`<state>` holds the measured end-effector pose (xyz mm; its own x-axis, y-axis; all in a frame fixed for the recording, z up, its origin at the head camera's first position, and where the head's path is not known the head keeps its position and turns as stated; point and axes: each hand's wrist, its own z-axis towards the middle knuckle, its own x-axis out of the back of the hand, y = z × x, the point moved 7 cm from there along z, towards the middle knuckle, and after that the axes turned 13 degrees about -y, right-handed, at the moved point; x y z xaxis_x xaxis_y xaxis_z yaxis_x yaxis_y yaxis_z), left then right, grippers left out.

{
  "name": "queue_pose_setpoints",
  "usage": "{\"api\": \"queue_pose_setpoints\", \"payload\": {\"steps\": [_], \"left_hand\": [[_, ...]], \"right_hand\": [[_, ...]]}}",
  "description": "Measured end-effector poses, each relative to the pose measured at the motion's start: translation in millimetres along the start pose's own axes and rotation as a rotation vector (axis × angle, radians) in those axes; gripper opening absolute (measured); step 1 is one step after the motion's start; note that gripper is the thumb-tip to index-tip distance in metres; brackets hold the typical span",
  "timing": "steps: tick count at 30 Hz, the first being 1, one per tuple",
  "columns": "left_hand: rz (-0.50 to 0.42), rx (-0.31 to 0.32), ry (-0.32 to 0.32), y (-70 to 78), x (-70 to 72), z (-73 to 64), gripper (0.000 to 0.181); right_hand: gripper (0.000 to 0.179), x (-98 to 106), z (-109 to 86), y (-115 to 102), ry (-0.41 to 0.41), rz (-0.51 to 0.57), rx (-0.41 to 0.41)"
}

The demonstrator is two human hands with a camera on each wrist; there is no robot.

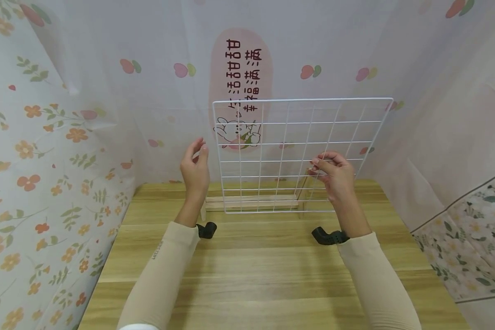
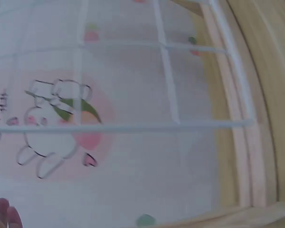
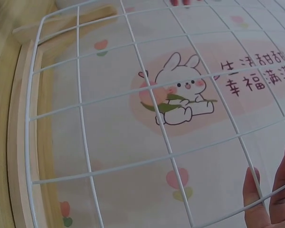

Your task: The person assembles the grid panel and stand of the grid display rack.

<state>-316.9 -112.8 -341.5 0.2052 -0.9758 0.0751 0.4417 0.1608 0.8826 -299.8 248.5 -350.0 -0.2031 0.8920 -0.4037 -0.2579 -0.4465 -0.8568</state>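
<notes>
A white wire grid panel (image 1: pixel 286 143) stands tilted over a low wooden stand (image 1: pixel 251 201). My right hand (image 1: pixel 341 181) grips the panel near its right edge, thumb in front; in the right wrist view its fingers (image 3: pixel 256 209) reach behind the wires. My left hand (image 1: pixel 195 169) is held just off the panel's left edge, fingers loosely bent and holding nothing. Only the fingertips of the left hand (image 2: pixel 4 213) show in the left wrist view, apart from the grid (image 2: pixel 171 126). Whether the panel's lower edge rests on the stand (image 3: pixel 21 142), I cannot tell.
The stand is on a wood-grain table (image 1: pixel 251 275). Behind it hangs a pale printed cloth (image 1: pixel 156 105) with a rabbit drawing and writing; floral cloth (image 1: pixel 45 183) hangs at the left. Black curved pieces (image 1: pixel 329 236) are beside both wrists.
</notes>
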Motion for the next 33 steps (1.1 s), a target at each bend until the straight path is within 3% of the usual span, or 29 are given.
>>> {"api": "queue_pose_setpoints", "payload": {"steps": [6, 10, 18, 33], "left_hand": [[-0.076, -0.072, -0.104, 64.7, -12.0, -7.5, 0.032], [-0.096, -0.125, -0.142, 81.0, -17.2, -10.0, 0.032], [-0.051, -0.182, -0.128, 82.8, -18.9, -11.4, 0.032], [-0.051, -0.109, -0.134, 74.1, -22.4, -9.1, 0.036]], "right_hand": [[0.011, 1.4, 1.0, 1.2, 0.013, 0.002, -0.002], [0.011, 2.4, 0.8, 2.1, 0.019, 0.014, -0.001], [0.010, 3.6, 0.0, 4.5, 0.026, 0.019, -0.014], [0.012, 4.0, -2.0, 9.6, 0.027, 0.028, -0.030]]}}
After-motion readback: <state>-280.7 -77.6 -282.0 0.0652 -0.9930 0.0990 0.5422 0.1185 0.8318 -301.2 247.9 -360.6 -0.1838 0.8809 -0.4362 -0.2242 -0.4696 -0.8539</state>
